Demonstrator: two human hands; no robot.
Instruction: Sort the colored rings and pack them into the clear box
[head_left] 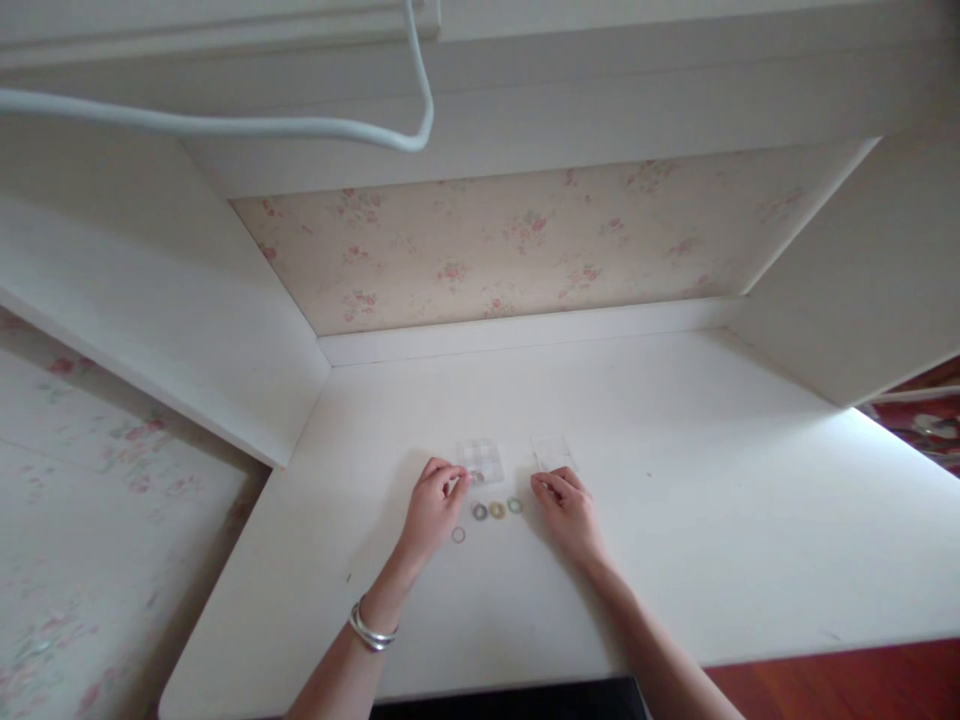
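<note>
A clear plastic box with small compartments point(487, 450) lies on the white desk, a small brownish item showing at its near side. At its near left corner is my left hand point(436, 502), thumb and fingertips pinched; whatever they hold is too small to make out. My right hand point(568, 508) rests closed by the near edge of a second clear, flat plastic piece point(553, 448), and its fingertips hide what may be in them. Between the hands lie a dark grey ring point(475, 512), a yellowish ring point(492, 511) and a pale green ring point(510, 506). A thinner ring point(454, 535) sits closer to me.
The white desk point(675, 560) has side panels point(847, 280) and a back ledge point(525, 328) beneath floral wallpaper. A white cable or tube point(300, 127) hangs across the upper left. Something black point(510, 700) is at the desk's front edge.
</note>
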